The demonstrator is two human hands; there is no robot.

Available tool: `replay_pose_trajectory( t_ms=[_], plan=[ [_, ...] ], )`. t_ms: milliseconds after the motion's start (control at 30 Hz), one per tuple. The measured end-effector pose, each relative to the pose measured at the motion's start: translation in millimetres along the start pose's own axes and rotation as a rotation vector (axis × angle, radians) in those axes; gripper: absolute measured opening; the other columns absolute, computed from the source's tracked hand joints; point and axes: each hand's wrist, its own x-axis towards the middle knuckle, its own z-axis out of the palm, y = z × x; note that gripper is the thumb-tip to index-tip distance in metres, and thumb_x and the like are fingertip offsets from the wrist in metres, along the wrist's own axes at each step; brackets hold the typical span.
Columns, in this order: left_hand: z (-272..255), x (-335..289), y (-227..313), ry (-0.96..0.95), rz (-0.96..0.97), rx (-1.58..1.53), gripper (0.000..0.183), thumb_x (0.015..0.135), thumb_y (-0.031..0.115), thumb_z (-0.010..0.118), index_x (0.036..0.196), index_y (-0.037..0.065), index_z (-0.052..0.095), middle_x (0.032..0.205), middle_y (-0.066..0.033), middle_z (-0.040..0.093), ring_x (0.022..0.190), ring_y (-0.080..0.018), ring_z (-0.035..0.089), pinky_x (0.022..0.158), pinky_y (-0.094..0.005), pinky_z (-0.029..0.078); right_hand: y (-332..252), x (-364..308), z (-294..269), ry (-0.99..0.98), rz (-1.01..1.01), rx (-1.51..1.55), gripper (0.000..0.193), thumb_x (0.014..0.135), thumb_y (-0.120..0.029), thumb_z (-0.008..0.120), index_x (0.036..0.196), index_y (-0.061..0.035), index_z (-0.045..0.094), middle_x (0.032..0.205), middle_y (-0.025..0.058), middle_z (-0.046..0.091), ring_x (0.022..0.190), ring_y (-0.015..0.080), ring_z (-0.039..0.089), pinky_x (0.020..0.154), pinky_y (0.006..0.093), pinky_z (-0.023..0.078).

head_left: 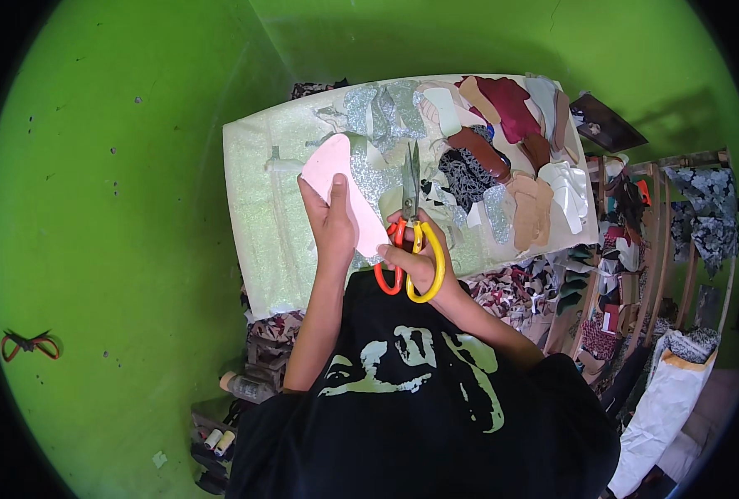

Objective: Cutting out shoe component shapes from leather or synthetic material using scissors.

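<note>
My left hand grips a pale pink sole-shaped piece by its left side, thumb lying across its face. The piece is tilted, with its broad end up and its narrow end toward my right hand. That hand is closed around a pair of scissors with one red and one yellow handle loop. The scissor blades point away from me, to the right of the pink piece, and do not touch it. My right thumb rests at the piece's narrow lower end. Some right fingers are hidden behind the handles.
Beneath my hands stands a table with a pale cover. Silvery glitter scraps, dark red material and brown and tan cut-outs lie on it. A wooden slatted rack with scraps is at right. Another pair of scissors hangs on the green wall.
</note>
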Motion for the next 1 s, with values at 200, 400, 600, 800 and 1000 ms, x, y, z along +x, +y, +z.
replay_pose_trajectory(
  t_ms=[200,400,600,800,1000],
  plan=[
    [-7.3,6.7,16.6,0.054,0.130,0.158,0.061,0.101,0.016,0.054,0.148,-0.005,0.021,0.138,-0.0163,0.045,0.122,-0.0198,0.045,0.107,-0.0312,0.033,24.4,-5.4,-43.8,-0.182,-0.070,-0.265,0.066,0.074,-0.022,0.085,0.120,-0.0038,0.042,0.093,0.0037,0.054,0.083,0.0107,0.055,0.074,0.0266,0.047],
    [5.2,6.4,24.6,0.004,0.230,0.250,0.049,0.102,0.016,0.052,0.140,-0.004,0.030,0.131,-0.0164,0.049,0.119,-0.0199,0.048,0.104,-0.0314,0.034,2.1,-24.1,-58.4,-0.432,0.102,-0.343,0.087,0.070,-0.059,0.083,0.121,-0.0052,0.036,0.101,0.0043,0.051,0.088,0.0128,0.052,0.080,0.0281,0.046],
    [16.1,-1.7,29.5,-0.056,0.293,0.340,0.036,0.103,0.017,0.052,0.129,-0.002,0.037,0.117,-0.0146,0.053,0.110,-0.0184,0.052,0.098,-0.0326,0.039,-16.2,-29.5,-36.8,-0.454,-0.035,-0.505,0.084,0.073,-0.070,0.073,0.106,-0.0040,0.033,0.091,0.0078,0.053,0.074,0.0160,0.053,0.070,0.0306,0.048],
    [16.5,-3.0,36.6,-0.099,0.338,0.370,0.036,0.103,0.018,0.051,0.129,-0.002,0.037,0.114,-0.0148,0.054,0.106,-0.0184,0.053,0.095,-0.0322,0.041,-19.3,-29.5,-36.9,-0.441,-0.079,-0.591,0.074,0.083,-0.065,0.065,0.107,-0.0019,0.034,0.083,0.0113,0.054,0.070,0.0227,0.054,0.067,0.0361,0.047],
    [13.3,-2.3,33.4,-0.082,0.330,0.373,0.036,0.103,0.018,0.051,0.129,-0.002,0.036,0.115,-0.0150,0.053,0.107,-0.0188,0.052,0.096,-0.0326,0.041,-27.6,-32.5,-25.8,-0.356,-0.136,-0.727,0.078,0.085,-0.079,0.042,0.099,-0.0028,0.036,0.080,0.0100,0.054,0.066,0.0216,0.053,0.061,0.0340,0.044]
  ],
)
